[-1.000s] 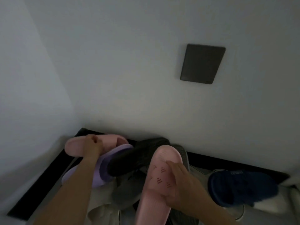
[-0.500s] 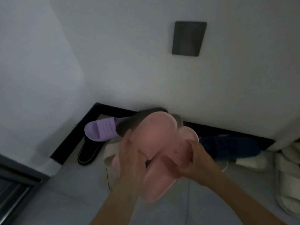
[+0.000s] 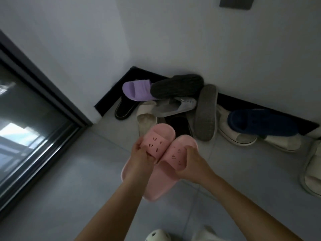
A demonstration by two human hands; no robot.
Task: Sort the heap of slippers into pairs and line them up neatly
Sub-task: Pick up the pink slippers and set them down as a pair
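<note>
I hold two pink slippers side by side above the grey floor, toes pointing away from me. My left hand [image 3: 141, 156] grips the strap of the left pink slipper [image 3: 157, 139]. My right hand [image 3: 190, 164] grips the strap of the right pink slipper [image 3: 176, 153]. Beyond them a heap lies in the wall corner: a purple slipper [image 3: 135, 90], a dark grey ribbed slipper [image 3: 177, 86], a light grey slipper [image 3: 173, 106], an upturned grey sole [image 3: 205, 112], a black slipper [image 3: 124, 110] and a navy slipper [image 3: 258, 121].
White shoes [image 3: 238, 136] and cream slippers [image 3: 312, 169] lie along the right wall. A dark-framed glass door [image 3: 31, 122] stands at the left. A black skirting [image 3: 111, 94] runs along the walls. A white perforated shoe [image 3: 157, 235] shows at the bottom edge.
Both hands lifted the two pink slippers out of the heap, pulled them towards me and turned them strap side up, side by side. My view has tipped down towards the floor.
</note>
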